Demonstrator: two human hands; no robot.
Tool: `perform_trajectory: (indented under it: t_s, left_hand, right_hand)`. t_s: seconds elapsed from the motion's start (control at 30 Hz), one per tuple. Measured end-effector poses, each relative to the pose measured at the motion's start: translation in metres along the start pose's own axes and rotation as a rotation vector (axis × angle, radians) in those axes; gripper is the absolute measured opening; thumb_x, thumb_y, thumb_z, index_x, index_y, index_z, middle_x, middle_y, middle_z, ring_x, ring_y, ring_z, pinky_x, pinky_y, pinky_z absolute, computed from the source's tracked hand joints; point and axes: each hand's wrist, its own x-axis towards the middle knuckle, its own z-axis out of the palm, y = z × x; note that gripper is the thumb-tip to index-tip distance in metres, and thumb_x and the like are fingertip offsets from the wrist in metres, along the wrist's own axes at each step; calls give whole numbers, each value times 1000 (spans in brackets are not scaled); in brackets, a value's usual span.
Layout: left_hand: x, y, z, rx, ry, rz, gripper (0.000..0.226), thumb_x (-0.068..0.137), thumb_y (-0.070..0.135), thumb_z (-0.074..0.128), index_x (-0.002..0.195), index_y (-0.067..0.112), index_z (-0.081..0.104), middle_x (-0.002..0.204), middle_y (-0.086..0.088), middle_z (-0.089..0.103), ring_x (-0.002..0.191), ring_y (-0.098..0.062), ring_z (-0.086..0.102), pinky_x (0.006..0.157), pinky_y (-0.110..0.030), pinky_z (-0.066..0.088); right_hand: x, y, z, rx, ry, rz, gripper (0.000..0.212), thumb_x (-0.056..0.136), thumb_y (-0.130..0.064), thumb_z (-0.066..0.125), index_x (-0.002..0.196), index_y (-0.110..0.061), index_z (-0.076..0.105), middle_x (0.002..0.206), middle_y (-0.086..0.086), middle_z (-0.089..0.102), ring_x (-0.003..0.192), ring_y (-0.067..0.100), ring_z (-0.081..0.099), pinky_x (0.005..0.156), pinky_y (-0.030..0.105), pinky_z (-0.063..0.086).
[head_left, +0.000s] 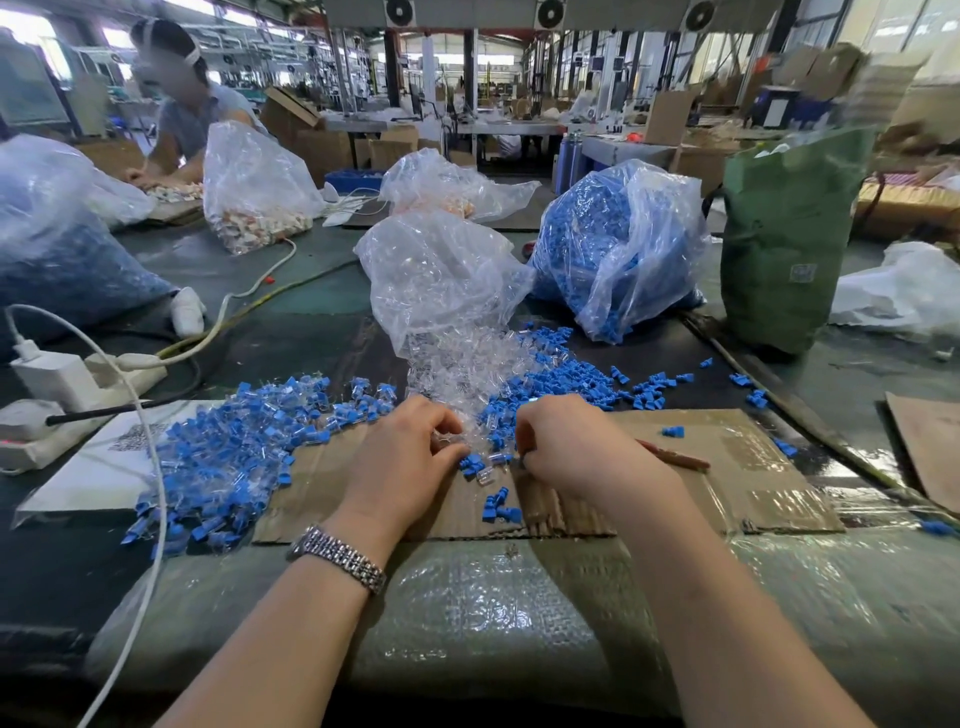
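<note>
Over the cardboard (727, 467) we pair parts: left hand (410, 457) pinches clear caps (449, 439); right hand (571, 447) curled, grip unclear. Next likely needs a blue plug (472, 462) aligned.

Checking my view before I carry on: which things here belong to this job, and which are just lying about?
Job: clear caps, blue plugs, joined pieces, cardboard sheet, cap bag, plug bag.
Lying about: green bag, power strip, charger, red stick.
</note>
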Motion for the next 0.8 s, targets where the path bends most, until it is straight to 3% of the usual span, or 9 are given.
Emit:
perform_trajectory:
  t_s: [0.13,0.3,0.37,0.47,0.6,0.67,0.8]
  left_hand:
    - [3,-1,-1,-48,-17,-22,13,87,36,76,91,34,64,91,18,55,79,8,53,64,-9,37]
    - [2,-1,-4,-140,-21,-40,14,90,22,74,85,32,66,91,17,61,82,5,58,72,-10,46]
    - [2,-1,-4,-161,-10,-61,10,91,21,73,90,30,69,88,20,61,82,6,58,71,-7,43]
    - [1,-2,-4,-159,-42,-70,11,90,23,75,97,29,71,91,19,63,86,6,59,74,-5,42]
    - [-1,-2,-7,-224,-14,-135,12,90,23,74,97,31,69,88,19,66,81,7,61,67,-7,45]
    - [0,-4,-10,-381,8,-211,12,92,19,73,98,29,70,87,11,71,75,1,66,64,-11,51]
    - [1,0,-19,-1010,-67,-418,18,89,-1,71,104,10,72,91,-12,78,82,-18,75,70,-22,60]
  right_hand:
    - [5,3,2,89,92,-31,11,91,-14,62,97,-22,65,96,-4,67,90,17,63,81,38,56]
    - [9,8,19,333,316,-50,8,93,-20,67,88,-26,64,85,-12,62,76,6,59,65,25,48]
    - [9,8,27,445,383,-63,9,94,-24,68,87,-28,64,88,-14,60,79,3,58,70,25,51]
    - [7,10,34,524,426,-80,7,93,-28,70,88,-29,64,93,-14,61,84,3,59,78,24,51]
    - [3,13,35,710,434,-80,8,91,-25,73,88,-29,67,89,-11,66,82,1,62,75,21,55]
    - [1,13,32,838,408,-73,7,90,-22,74,88,-28,70,84,-7,69,79,7,66,76,25,57]
    - [-4,11,28,1039,344,-120,4,92,-14,71,92,-17,71,83,0,73,77,12,71,74,24,59]
